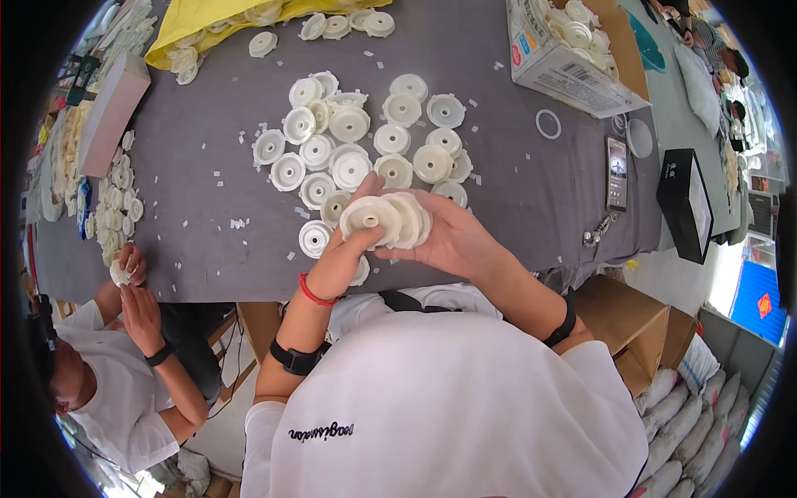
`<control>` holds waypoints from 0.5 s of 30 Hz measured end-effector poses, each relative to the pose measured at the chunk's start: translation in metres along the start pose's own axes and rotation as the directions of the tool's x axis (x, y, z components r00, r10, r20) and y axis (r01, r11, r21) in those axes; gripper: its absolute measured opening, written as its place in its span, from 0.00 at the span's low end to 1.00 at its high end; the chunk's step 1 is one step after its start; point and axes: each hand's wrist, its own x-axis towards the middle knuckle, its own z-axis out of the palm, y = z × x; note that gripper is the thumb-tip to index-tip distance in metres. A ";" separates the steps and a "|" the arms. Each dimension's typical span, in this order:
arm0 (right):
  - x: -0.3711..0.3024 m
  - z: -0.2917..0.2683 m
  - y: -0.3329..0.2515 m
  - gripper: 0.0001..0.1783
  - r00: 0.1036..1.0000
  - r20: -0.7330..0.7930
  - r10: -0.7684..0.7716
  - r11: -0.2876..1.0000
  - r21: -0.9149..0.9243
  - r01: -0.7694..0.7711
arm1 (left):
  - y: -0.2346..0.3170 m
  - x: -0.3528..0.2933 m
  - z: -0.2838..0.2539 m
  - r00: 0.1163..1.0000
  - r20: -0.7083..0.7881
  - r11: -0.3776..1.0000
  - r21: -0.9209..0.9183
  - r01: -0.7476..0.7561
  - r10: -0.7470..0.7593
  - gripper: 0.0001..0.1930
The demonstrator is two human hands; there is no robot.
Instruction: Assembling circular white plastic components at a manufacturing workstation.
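A short fanned stack of cream-white round plastic discs [405, 222], each with a small hub in the middle, is held between my two hands above the table's near side. My left hand [342, 256] grips the front disc, its thumb pressed beside the hub. From the other side my right hand [457, 236] cups the back of the stack, its fingers partly hidden behind the discs. Just beyond my hands, many similar white discs [349, 124] lie loosely on the grey tabletop [216, 266], some overlapping. One lone disc [315, 239] sits left of my left hand.
A yellow bag [199, 25] with discs lies at the far left, and a printed carton [573, 79] of discs stands far right. A phone [616, 174] and a black box [685, 203] are at right. On the left, a co-worker's hands [137, 307] hold a white piece.
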 end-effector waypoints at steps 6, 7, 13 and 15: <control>0.007 -0.008 0.013 0.27 0.998 -0.061 0.030 0.983 -0.181 -0.040 | -0.002 -0.008 -0.001 0.996 -0.034 0.957 0.273 0.094 -0.088 0.41; 0.006 -0.008 0.013 0.27 0.998 -0.059 0.033 0.983 -0.181 -0.043 | -0.002 -0.009 0.001 0.997 -0.051 0.964 0.259 0.064 -0.053 0.41; 0.008 -0.015 0.024 0.28 0.960 -0.127 -0.250 0.772 -0.624 0.118 | -0.005 -0.006 0.002 0.968 0.043 0.756 0.617 -0.219 0.245 0.30; 0.006 -0.014 0.024 0.30 0.948 -0.049 -0.313 0.828 -0.503 0.247 | -0.006 -0.006 0.004 0.948 0.019 0.692 0.679 -0.246 0.319 0.26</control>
